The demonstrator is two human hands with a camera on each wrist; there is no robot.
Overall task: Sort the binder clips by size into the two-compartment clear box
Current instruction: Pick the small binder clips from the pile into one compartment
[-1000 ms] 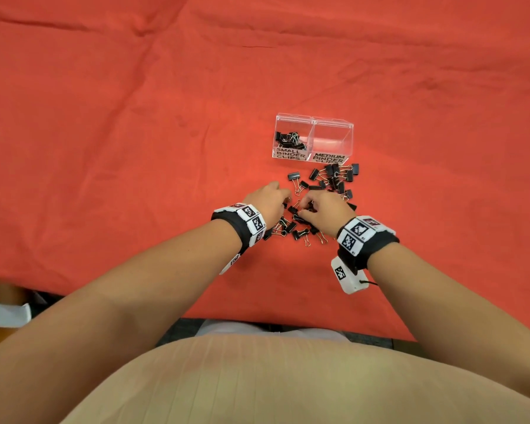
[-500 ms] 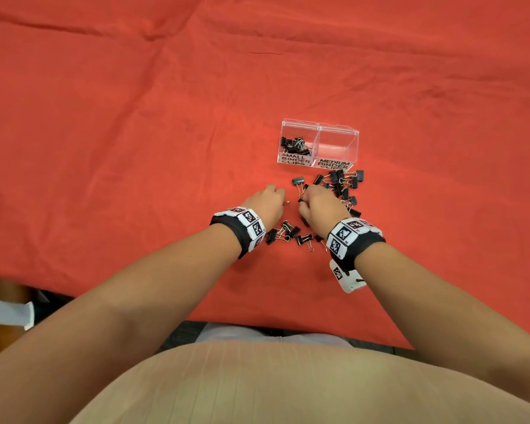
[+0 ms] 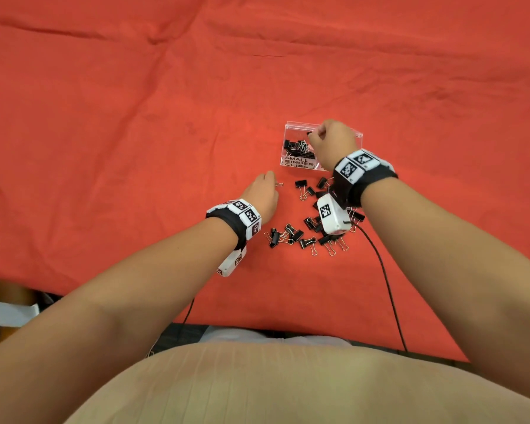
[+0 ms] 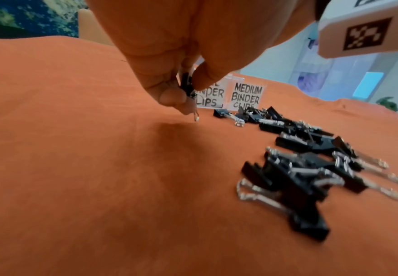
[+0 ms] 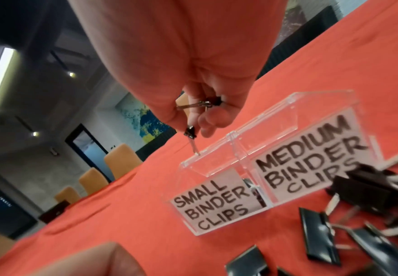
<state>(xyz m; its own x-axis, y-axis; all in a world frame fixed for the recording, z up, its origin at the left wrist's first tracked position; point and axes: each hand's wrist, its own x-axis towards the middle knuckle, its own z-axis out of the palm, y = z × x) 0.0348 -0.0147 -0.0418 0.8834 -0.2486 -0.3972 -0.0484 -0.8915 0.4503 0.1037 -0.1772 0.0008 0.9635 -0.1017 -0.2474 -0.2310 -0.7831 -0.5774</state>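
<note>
A clear two-compartment box (image 3: 288,139) (image 5: 294,142) stands on the red cloth, labelled SMALL BINDER CLIPS on the left and MEDIUM BINDER CLIPS on the right. Several small black clips lie in the left compartment (image 3: 297,146). My right hand (image 3: 331,142) hovers above the box and pinches small clips (image 5: 191,131) over the small compartment. My left hand (image 3: 262,194) is low over the cloth left of the pile, pinching a small black clip (image 4: 186,85) whose wire handle (image 3: 278,184) pokes out. A loose pile of black clips (image 3: 306,232) (image 4: 306,168) lies in front of the box.
The red cloth (image 3: 135,133) covers the whole table, with its near edge by my body. A black cable (image 3: 386,286) runs from the right wrist camera across the cloth toward me. Orange chairs (image 5: 120,158) stand beyond the table's far side.
My right hand has lifted from the pile and moved forward over the box with clips in its fingers. My left hand has shifted slightly left, away from the pile, holding a clip.
</note>
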